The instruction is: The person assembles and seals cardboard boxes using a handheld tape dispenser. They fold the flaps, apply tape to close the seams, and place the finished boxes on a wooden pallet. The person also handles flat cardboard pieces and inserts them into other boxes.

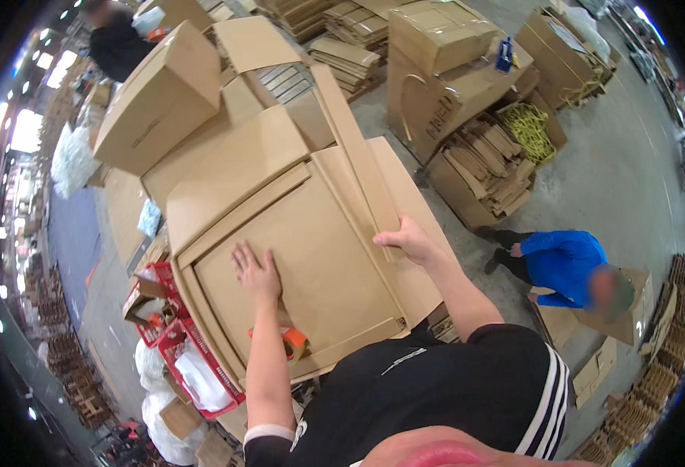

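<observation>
The carton (pixel 323 253) is brown, tape (pixel 294 338) orange, floor strip (pixel 75 245) perhaps blue.

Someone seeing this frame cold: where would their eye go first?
Probably to the large open brown cardboard box in the centre, where the person's bare left hand lies spread on a flat brown cardboard panel and the right hand grips the near end of a long, narrow brown cardboard strip. Next, likely the co-worker in a bright blue top at right, and the tangled yellow strapping at upper right.
</observation>
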`<state>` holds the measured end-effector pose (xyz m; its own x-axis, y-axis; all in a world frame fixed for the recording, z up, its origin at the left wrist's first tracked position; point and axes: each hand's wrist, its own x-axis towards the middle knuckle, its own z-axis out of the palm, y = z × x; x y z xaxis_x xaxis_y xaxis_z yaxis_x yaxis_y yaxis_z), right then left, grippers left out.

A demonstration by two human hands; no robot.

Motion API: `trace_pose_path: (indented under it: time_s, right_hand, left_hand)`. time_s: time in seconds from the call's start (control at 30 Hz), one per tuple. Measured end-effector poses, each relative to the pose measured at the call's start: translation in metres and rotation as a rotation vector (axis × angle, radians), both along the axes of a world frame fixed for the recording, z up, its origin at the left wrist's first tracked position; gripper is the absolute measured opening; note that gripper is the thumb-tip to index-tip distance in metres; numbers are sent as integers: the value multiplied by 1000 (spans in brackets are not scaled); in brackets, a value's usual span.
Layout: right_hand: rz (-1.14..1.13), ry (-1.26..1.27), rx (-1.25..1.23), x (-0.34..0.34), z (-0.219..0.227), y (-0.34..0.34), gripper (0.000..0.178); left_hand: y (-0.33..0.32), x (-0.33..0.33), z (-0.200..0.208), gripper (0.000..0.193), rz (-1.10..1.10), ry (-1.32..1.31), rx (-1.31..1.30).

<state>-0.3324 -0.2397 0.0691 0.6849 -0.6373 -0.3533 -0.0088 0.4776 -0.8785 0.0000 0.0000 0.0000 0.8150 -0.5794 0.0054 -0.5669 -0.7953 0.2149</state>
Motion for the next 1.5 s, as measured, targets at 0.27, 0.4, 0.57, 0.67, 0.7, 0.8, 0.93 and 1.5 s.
trace_pose_path:
  time_s: [0.27,0.4,0.57,0.67,0.7,0.8,0.93,1.5]
  right_hand:
    - [-491,490,-345,16,-22,-205,76]
    - [-477,703,-704,-5,21,-337,58]
    - [-690,665,-309,-20,73,-485,90]
    - [-696,544,-102,-31,19,-431,89]
    - [-555,479,-128,-38,-9,-390,74]
    - [-480,447,-104,-51,-93,-223,40]
    - [-728,499,52,-84,-147,-52,36]
    - [303,716,242,-99,-113,-127,85]
  left_hand:
    - [-6,-12,20,81,18,1,-6]
    - [-1,-12,23,81,15,-5,32]
    - [2,-14,26,79,12,8,49]
    - [-1,-13,37,79,14,7,64]
    - [-4,-13,39,79,8,10,51]
    - [-4,-14,37,78,2,16,31]
    - [9,-8,27,79,-48,-29,-61]
    - [310,51,69,44,581,36,-864]
